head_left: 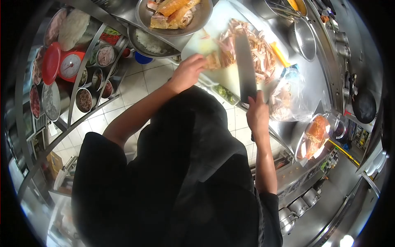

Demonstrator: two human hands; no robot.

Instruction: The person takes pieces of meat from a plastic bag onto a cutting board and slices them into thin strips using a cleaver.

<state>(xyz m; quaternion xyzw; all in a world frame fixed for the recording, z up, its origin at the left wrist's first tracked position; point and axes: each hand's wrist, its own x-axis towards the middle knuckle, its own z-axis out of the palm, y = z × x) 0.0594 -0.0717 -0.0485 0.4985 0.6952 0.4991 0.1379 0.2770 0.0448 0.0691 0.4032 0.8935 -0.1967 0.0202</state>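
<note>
In my right hand (258, 111) is the handle of a broad-bladed cleaver (246, 68), its blade pointing away from me over the white cutting board (224, 12). The fingers of my left hand (190, 73) are closed on the near end of a piece of cooked meat (213, 61) at the board's left side. Sliced meat strips (263, 61) are heaped beyond and to the right of the blade. A yellow-handled tool (280, 54) lies beside the heap.
A metal bowl with large browned meat pieces (175, 14) stands at the back left. Right of the board are a clear plastic bag of meat (284, 96) and a bowl holding browned meat (316, 136). A red scale (71, 66) and several ingredient containers fill the left shelves.
</note>
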